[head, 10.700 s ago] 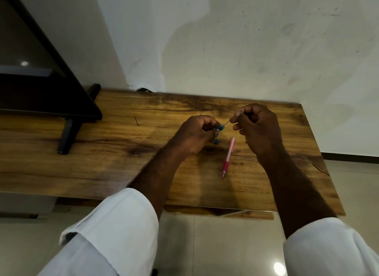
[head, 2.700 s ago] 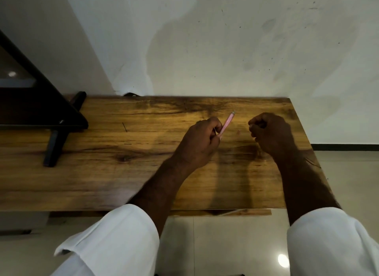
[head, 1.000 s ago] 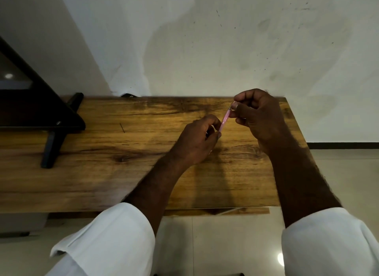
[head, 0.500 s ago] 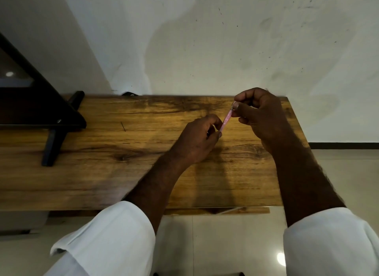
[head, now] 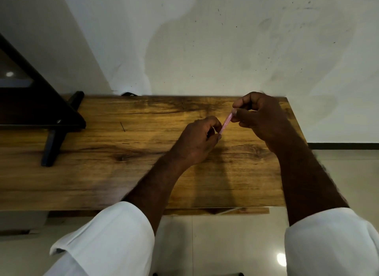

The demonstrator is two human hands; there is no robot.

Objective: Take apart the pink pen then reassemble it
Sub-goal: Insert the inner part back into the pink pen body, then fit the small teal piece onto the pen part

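Note:
The pink pen point(head: 226, 121) is held tilted above the wooden table point(head: 123, 156), between both hands. My left hand point(head: 198, 140) grips its lower end, which is hidden inside the fingers. My right hand point(head: 259, 117) pinches its upper end between thumb and forefinger. Only a short stretch of the pink barrel shows between the two hands. No loose pen parts are visible on the table.
A black stand with a slanted leg point(head: 51, 144) sits at the table's left end. A white wall rises just behind the table. The table's right edge point(head: 297, 128) lies close to my right hand, and tiled floor shows below the near edge.
My right hand, apart from the pen 2.7 s ago, has closed on its upper end. Over the last second both hands have stayed on the pen with little movement.

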